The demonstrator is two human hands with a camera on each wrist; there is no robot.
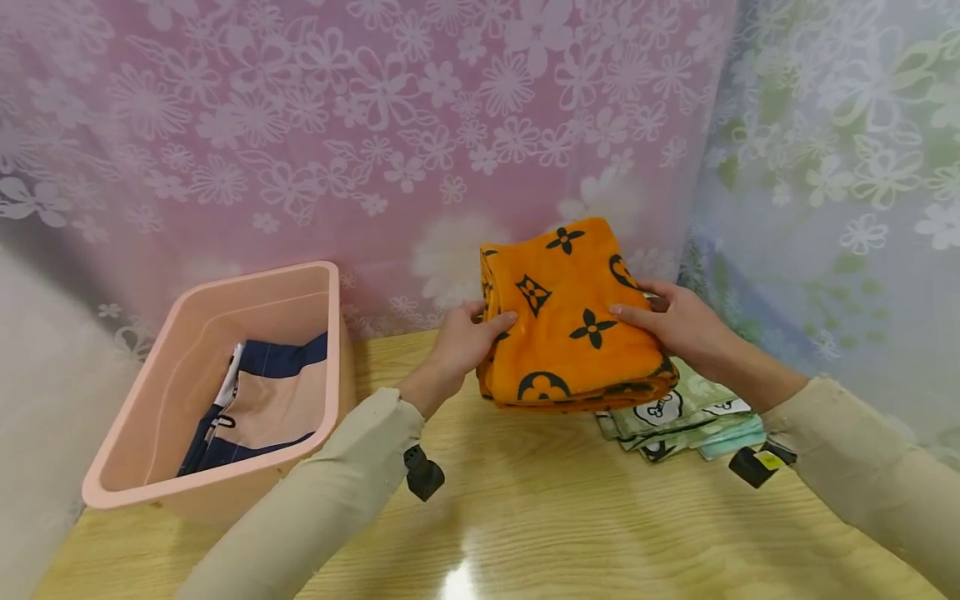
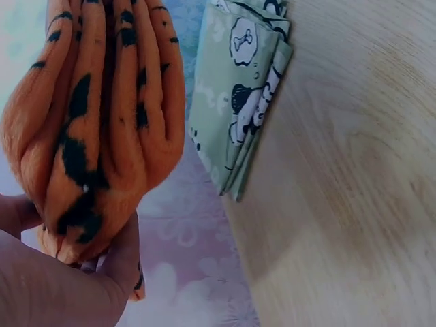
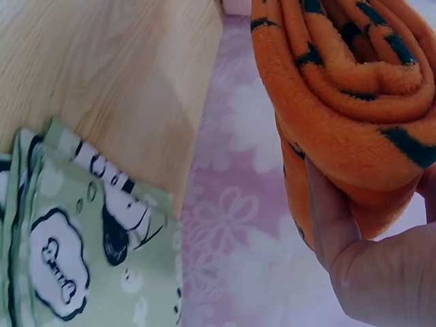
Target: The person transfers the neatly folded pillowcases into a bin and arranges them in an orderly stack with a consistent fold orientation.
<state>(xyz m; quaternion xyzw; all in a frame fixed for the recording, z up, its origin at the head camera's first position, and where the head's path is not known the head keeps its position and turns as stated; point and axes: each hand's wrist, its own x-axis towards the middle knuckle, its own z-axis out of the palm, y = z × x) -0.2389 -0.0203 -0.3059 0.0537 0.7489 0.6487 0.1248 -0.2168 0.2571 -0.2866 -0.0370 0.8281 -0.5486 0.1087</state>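
A thick folded orange blanket (image 1: pixel 555 333) with dark flower motifs hangs above the table, held between both hands. My left hand (image 1: pixel 465 337) grips its left side, thumb on the upper face. On the opposite side my right hand (image 1: pixel 686 325) pinches the edge, thumb likewise on top. In the left wrist view the stacked layers of the blanket (image 2: pixel 95 136) bulge above the fingers; in the right wrist view its rolled fold (image 3: pixel 361 102) shows. Beneath and right of it lies a folded green printed cloth (image 1: pixel 693 408), partly covered by the blanket in the head view.
At the left stands a pink plastic bin (image 1: pixel 337 392) with a folded navy and beige cloth (image 1: pixel 273 404) inside. The wooden table (image 1: pixel 525 517) backs onto a pink floral curtain (image 1: pixel 360 150). Another pale floral curtain (image 1: pixel 840 208) hangs at the right.
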